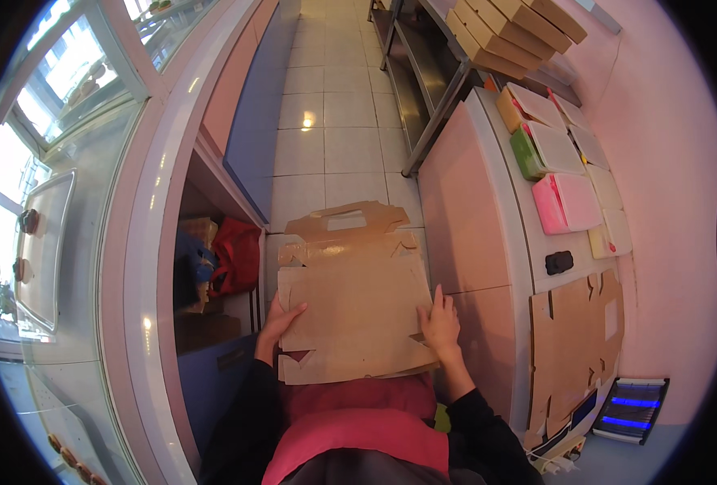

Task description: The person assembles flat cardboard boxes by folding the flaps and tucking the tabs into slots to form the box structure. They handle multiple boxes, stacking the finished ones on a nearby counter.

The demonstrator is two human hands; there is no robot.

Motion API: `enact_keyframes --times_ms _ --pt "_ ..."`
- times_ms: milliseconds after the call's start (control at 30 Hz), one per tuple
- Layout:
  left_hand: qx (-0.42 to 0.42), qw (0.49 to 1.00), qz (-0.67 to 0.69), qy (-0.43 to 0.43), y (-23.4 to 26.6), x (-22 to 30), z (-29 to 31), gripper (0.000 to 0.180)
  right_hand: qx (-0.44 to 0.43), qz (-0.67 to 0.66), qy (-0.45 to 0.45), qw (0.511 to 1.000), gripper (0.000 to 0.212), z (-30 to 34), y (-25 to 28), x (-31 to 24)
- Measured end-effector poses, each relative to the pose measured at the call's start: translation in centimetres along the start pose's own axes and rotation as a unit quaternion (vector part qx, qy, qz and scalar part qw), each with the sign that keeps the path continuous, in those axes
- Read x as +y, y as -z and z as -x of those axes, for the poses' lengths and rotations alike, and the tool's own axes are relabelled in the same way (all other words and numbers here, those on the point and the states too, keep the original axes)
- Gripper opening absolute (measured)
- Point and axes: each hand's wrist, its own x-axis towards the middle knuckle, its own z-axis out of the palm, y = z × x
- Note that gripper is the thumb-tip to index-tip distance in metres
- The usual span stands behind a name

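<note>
A brown cardboard box blank (354, 303), folded flat with a cut-out handle flap at its far end, lies in front of my body above the pink apron (358, 444). My left hand (278, 325) grips its left edge, thumb on top and the other fingers hidden underneath. At the right edge, my right hand (442, 325) holds the cardboard with the thumb side over the border, while its other fingers point up along the outside. Small notches and tabs show along both sides of the blank.
On the right counter sit another flattened cardboard blank (573, 347), a black object (559, 262) and lidded tubs, one pink (567, 204). Cardboard boxes (512, 36) are stacked on the metal shelf (431, 65). A red bag (235, 257) is in the left cabinet. A lit blue-tube device (631, 411) stands lower right.
</note>
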Motion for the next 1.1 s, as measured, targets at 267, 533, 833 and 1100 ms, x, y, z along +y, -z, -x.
enact_keyframes --times_ms 267,533,833,1100 --pt "0.003 1.0 -0.011 0.007 0.3 -1.0 -0.4 0.068 -0.201 -0.173 -0.061 0.962 0.035 3.2 6.0 3.2" --pt "-0.018 1.0 -0.019 0.006 0.5 -0.5 -0.5 0.071 -0.07 0.135 0.073 0.986 0.043 5.3 6.1 0.1" --pt "-0.022 0.999 -0.034 -0.025 0.1 0.0 -0.5 0.07 -0.474 -0.494 0.058 0.726 0.058 5.0 0.3 -5.0" --pt "-0.02 0.998 -0.042 -0.049 0.7 -0.5 -0.2 0.069 0.113 -0.325 0.043 0.938 0.054 3.3 -0.5 -3.2"
